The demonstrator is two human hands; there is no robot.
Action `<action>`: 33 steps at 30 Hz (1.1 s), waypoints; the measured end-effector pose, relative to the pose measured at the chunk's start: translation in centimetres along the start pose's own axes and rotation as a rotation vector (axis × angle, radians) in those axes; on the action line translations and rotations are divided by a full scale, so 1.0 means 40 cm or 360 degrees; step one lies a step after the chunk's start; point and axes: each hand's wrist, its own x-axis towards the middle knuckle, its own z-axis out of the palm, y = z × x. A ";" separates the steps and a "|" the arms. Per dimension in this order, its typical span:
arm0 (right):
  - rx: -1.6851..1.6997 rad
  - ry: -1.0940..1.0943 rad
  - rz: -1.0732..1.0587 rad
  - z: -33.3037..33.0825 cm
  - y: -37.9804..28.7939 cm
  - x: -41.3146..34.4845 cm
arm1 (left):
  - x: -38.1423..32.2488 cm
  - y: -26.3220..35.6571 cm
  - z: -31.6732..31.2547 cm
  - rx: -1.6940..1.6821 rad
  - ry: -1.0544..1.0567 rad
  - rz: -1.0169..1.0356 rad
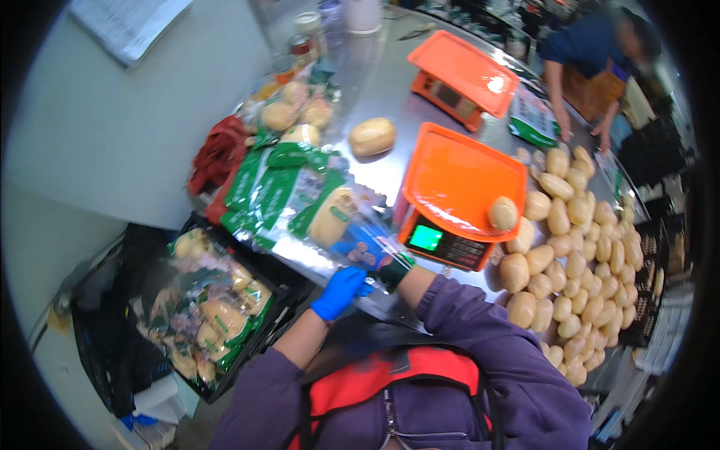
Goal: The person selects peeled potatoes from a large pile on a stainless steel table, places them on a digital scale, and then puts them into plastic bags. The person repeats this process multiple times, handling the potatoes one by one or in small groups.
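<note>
My right hand [363, 247], in a blue glove, reaches inside a clear plastic bag with green print [306, 197]. A large peeled-looking potato [332, 219] shows through the film at its fingertips; whether the fingers grip it is hard to tell. At the bag's near edge, my gloved left hand [340, 292] pinches the plastic. To the right of the bag stands an orange digital scale [458, 174] with a lit green display. One potato [503, 214] rests on its tray's near right corner. Another potato [372, 136] lies on the metal table [388, 95] beyond the bag.
Many loose potatoes [574, 270] cover the table's right side. A second orange scale [464, 73] stands farther back. Filled potato bags lie in a black crate [275, 304] at lower left. Red netting [219, 149] sits by the wall. A co-worker [590, 56] leans over the far right.
</note>
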 end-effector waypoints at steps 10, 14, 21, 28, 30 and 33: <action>-0.0442 -0.0104 0.0195 -0.167 -0.114 -0.258 | 0.006 -0.004 0.007 0.0021 0.0145 0.0099; -0.0269 0.0708 0.0045 -0.375 -0.242 -0.398 | 0.003 0.006 0.007 0.0182 0.0104 0.0155; -0.1028 0.1134 0.0101 -0.664 -0.228 -0.354 | -0.089 0.114 0.070 0.0433 -0.0025 0.0127; 0.0099 0.1186 0.0080 -0.629 -0.220 -0.348 | -0.116 0.232 0.236 0.0312 -0.0317 0.0585; 0.0608 0.0991 -0.0025 -0.575 -0.277 -0.393 | -0.109 0.241 0.319 0.0231 -0.0455 0.0611; 0.0713 0.0993 -0.0057 -0.470 -0.357 -0.433 | -0.089 0.241 0.433 0.0053 -0.0791 0.0502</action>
